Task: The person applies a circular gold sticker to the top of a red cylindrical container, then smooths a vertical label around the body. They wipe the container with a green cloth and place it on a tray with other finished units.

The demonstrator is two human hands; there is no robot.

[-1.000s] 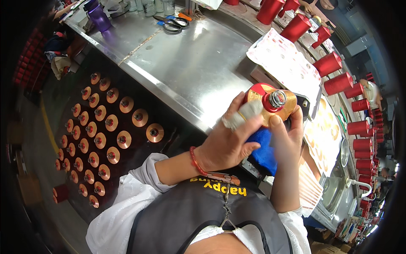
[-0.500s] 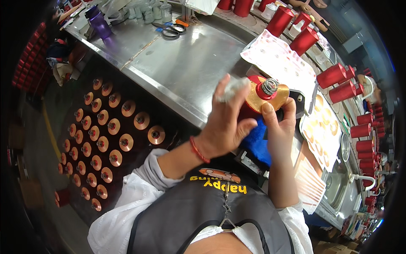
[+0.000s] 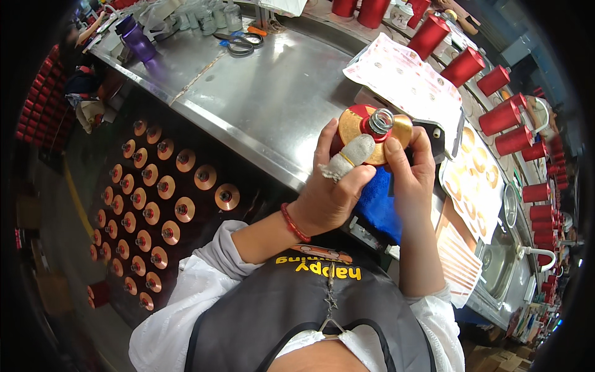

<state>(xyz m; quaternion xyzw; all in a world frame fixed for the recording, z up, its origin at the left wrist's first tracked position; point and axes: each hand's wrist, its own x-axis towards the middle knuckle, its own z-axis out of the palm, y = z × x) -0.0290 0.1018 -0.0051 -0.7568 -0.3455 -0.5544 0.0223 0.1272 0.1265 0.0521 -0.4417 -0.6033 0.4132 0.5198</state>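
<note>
The wrapped finger [image 3: 356, 150] of the left grip [image 3: 328, 197], raised a moment ago, now lies on the gold ring [image 3: 353, 128] atop the red bottle [image 3: 357, 110] clasped near the tabletop [image 3: 266, 93], while the right grip [image 3: 413, 168] pinches the ring's other side, so both steady it.

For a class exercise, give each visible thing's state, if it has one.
Shiny red round bottle: uncapped, held in left hand and right hand
Thin gold sheet: around bottle's neck, right part seemingly raised
Purple cylindrical bottle: standing, apparently lidded
Black-handled metal scissors: lying down, blades unclear
White curved faucet: flow unclear
Gold-topped red-necked bottles: standing in rows
</note>
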